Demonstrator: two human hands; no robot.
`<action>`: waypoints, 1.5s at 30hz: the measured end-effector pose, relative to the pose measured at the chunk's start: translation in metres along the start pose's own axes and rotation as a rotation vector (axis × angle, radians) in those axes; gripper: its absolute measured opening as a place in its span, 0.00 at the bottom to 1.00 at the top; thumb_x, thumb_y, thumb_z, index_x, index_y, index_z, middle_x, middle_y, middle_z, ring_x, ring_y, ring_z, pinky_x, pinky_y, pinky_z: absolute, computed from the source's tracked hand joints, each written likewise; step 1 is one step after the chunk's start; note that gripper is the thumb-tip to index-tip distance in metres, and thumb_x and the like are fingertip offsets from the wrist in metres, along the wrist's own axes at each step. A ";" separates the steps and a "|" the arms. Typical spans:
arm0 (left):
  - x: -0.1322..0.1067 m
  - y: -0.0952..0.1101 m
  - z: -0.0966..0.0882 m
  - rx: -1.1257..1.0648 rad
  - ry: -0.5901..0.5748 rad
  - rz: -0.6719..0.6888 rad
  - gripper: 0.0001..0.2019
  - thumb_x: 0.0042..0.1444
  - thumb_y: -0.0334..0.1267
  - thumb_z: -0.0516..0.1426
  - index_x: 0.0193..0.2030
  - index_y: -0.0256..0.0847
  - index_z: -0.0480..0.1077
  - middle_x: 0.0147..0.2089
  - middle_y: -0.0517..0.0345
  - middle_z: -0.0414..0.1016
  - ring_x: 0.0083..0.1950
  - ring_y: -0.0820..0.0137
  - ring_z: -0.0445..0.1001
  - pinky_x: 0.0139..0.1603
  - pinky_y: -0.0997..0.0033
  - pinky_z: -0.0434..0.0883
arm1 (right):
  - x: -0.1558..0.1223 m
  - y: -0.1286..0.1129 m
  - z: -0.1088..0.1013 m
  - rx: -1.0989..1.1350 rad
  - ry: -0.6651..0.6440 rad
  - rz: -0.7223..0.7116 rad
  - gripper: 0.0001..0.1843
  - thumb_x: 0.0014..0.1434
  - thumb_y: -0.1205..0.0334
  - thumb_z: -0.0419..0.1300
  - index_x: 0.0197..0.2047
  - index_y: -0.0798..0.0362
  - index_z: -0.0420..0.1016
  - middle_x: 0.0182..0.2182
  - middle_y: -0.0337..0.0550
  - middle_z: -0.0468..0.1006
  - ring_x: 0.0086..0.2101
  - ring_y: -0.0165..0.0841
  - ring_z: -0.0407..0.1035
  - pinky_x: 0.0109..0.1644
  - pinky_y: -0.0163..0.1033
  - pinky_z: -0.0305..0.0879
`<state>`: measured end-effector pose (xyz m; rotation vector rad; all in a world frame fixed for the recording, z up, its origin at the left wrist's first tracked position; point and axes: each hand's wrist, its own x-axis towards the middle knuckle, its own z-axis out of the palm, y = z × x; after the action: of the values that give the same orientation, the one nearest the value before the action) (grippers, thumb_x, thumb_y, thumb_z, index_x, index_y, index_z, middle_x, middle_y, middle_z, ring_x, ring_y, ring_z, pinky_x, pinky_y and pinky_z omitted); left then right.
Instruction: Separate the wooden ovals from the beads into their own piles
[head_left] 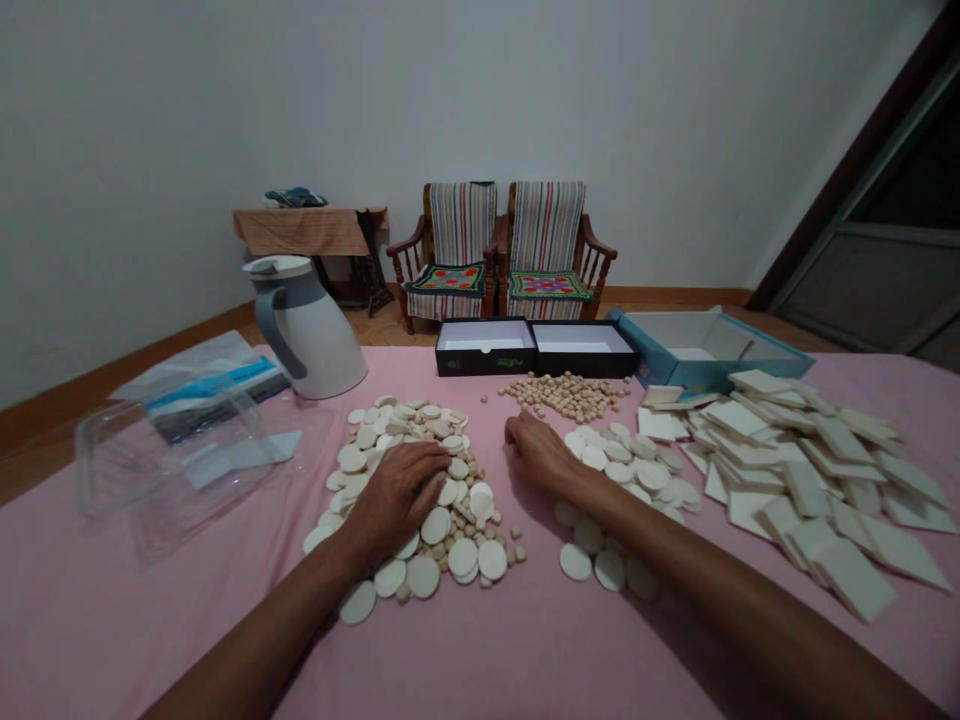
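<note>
My left hand [403, 488] lies on a mixed pile of round white discs [424, 577] and small wooden cubes [458, 527]. Its fingers stretch over the discs, with the thumb apart. My right hand [538, 452] is between that pile and a second heap of white discs [645, 470], just in front of a heap of small wooden pieces [576, 398]. The right fingers are curled together with their tips pointing forward; whatever they hold, if anything, is hidden. The right forearm passes over part of the second disc heap.
A large heap of square white tiles [780, 450] lies right. Behind are two black boxes [486, 361] [581, 363] and a blue box [694, 375]. A white-grey jug [322, 345] and clear plastic trays [217, 470] stand left on the pink cloth [480, 670].
</note>
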<state>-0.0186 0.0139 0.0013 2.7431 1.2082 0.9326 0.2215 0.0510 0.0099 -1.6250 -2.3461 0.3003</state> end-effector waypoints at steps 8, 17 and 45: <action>-0.001 -0.001 0.001 -0.003 -0.004 -0.004 0.11 0.62 0.34 0.52 0.47 0.41 0.72 0.50 0.50 0.75 0.54 0.62 0.71 0.55 0.54 0.67 | -0.001 -0.018 0.003 0.128 0.001 -0.089 0.10 0.56 0.71 0.54 0.41 0.54 0.69 0.39 0.45 0.70 0.37 0.32 0.64 0.40 0.35 0.55; 0.001 0.003 -0.002 0.000 -0.001 -0.002 0.11 0.62 0.34 0.52 0.48 0.41 0.73 0.50 0.48 0.75 0.53 0.62 0.72 0.55 0.53 0.68 | -0.005 -0.032 0.017 0.157 -0.054 -0.061 0.10 0.53 0.74 0.53 0.38 0.54 0.67 0.36 0.44 0.70 0.36 0.32 0.62 0.38 0.35 0.53; 0.002 0.005 -0.004 0.000 0.022 0.011 0.10 0.61 0.35 0.52 0.46 0.41 0.73 0.48 0.49 0.77 0.51 0.62 0.73 0.53 0.55 0.69 | 0.013 -0.006 -0.005 -0.030 0.096 0.098 0.15 0.56 0.76 0.49 0.45 0.56 0.68 0.43 0.52 0.70 0.41 0.37 0.64 0.41 0.38 0.56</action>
<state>-0.0159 0.0110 0.0069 2.7493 1.1973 0.9664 0.2132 0.0612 0.0178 -1.7312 -2.2150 0.2031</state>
